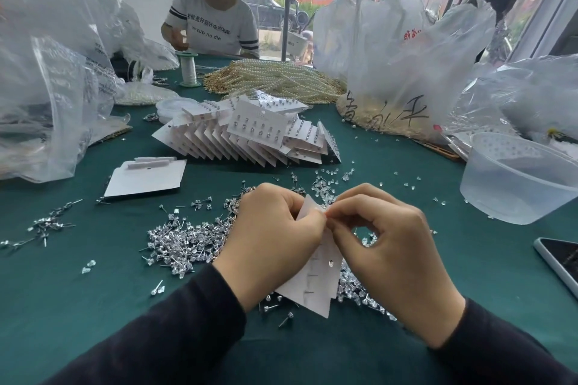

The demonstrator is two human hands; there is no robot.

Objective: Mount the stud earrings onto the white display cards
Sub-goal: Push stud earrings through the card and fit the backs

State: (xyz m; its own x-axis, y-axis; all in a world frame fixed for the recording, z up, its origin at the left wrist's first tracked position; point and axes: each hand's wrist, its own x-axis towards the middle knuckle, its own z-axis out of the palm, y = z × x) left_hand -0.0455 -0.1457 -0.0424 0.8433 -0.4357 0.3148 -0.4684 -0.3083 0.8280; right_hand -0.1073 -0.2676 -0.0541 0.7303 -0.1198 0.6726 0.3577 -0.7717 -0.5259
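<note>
- The green table (406, 172) is my work surface. Everything I need sits within reach on it, so I judge no big arm moves are called for.
- The fanned stack of finished cards (250, 137) lies well beyond my hands, and a few blank cards (144, 178) lie to the left of it. That stack is where this card should go once it is full.
- The pile of stud earrings (184, 241) spreads under and to the left of my hands. Clear earring backs (331, 181) are scattered just beyond them.
- The display card (316, 287) is held up between both hands, tilted, with its lower corner over the pile. Short posts show in its lower rows, so I judge it partly filled.
- My left hand (275, 237) grips the card's left edge with curled fingers. It should hold the card flat and steady close to the hole being worked, so the card does not buckle.
- My right hand (394, 247) pinches at the card's upper edge with thumb and forefinger. I cannot tell whether a stud or a back sits between them.
- I should press straight along the post without twisting, so the post does not bend or tear the hole.
</note>
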